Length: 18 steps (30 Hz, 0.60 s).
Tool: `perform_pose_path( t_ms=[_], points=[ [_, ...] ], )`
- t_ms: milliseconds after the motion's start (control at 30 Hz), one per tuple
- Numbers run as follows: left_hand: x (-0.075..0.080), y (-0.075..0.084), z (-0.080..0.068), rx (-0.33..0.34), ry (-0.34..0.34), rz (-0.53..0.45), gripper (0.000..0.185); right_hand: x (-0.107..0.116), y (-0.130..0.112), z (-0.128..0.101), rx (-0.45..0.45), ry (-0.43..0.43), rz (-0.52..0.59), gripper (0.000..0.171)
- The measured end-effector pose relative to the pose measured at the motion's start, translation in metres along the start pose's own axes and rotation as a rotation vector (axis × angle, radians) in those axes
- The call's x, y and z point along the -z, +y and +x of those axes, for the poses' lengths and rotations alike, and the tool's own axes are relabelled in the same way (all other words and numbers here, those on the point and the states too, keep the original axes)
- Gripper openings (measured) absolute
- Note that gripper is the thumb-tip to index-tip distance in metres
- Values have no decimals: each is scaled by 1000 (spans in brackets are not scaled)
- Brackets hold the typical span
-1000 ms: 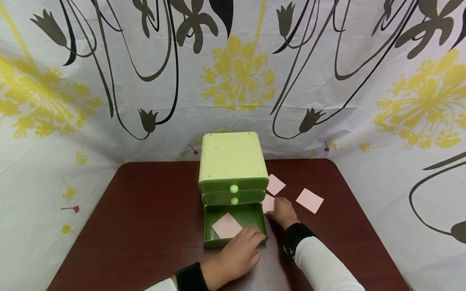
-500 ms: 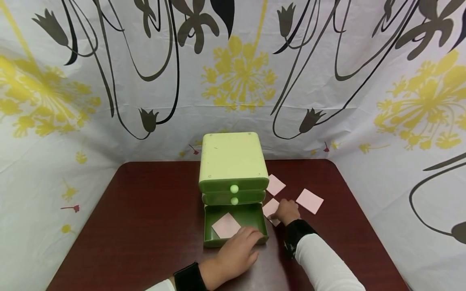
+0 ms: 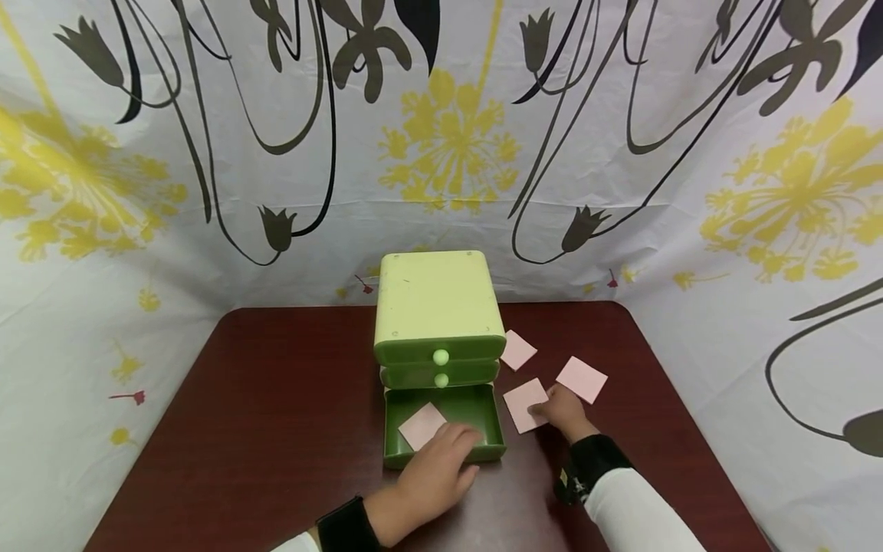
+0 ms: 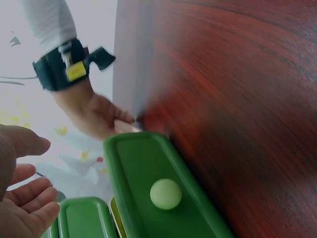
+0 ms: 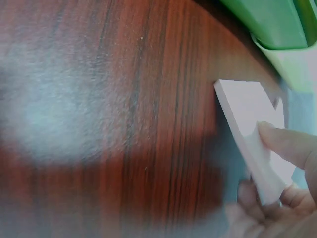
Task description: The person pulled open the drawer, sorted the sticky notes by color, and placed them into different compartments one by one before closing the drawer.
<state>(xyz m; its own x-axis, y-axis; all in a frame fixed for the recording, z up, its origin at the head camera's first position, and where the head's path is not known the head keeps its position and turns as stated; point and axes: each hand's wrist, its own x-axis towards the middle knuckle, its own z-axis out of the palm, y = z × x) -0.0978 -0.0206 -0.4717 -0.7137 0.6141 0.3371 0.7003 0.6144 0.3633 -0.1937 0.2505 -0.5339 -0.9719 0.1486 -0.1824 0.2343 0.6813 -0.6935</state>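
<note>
Presently, a dark red-brown table [image 3: 276,429] is standing before a flower-printed curtain [image 3: 207,153]. Since a second ago, the right hand [image 3: 566,410] has been drawing a pink note pad [image 3: 524,404] away from the green drawer unit [image 3: 436,307]. The pad, square and pale, is tilting off the table, pinched between thumb and fingers. The left hand [image 3: 431,479], relaxed, is resting on the open bottom drawer [image 3: 441,429], holding nothing.

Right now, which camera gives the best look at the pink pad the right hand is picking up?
The right wrist view: the pink pad fills the frame, pinched by the right hand. The head view shows it small, beside the open bottom drawer. In the left wrist view it is hidden.
</note>
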Motion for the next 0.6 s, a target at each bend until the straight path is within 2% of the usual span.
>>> perform_pose_path(
  t_ms=[100,167,267,433,600],
  points=[
    [3,-7,-4,24,18,-9,38,4,3,-9,-36,-3,175,35],
    [5,-12,-7,41,33,-18,37,7,3,-15,-52,9,249,30],
    [10,-19,-13,65,64,-36,35,14,1,-27,-28,40,242,20],
    [19,-31,-24,137,105,-35,35,26,-16,-49,57,87,154,20],
    [25,-40,-34,211,113,-26,39,29,-39,-68,133,105,186,20]
  ],
)
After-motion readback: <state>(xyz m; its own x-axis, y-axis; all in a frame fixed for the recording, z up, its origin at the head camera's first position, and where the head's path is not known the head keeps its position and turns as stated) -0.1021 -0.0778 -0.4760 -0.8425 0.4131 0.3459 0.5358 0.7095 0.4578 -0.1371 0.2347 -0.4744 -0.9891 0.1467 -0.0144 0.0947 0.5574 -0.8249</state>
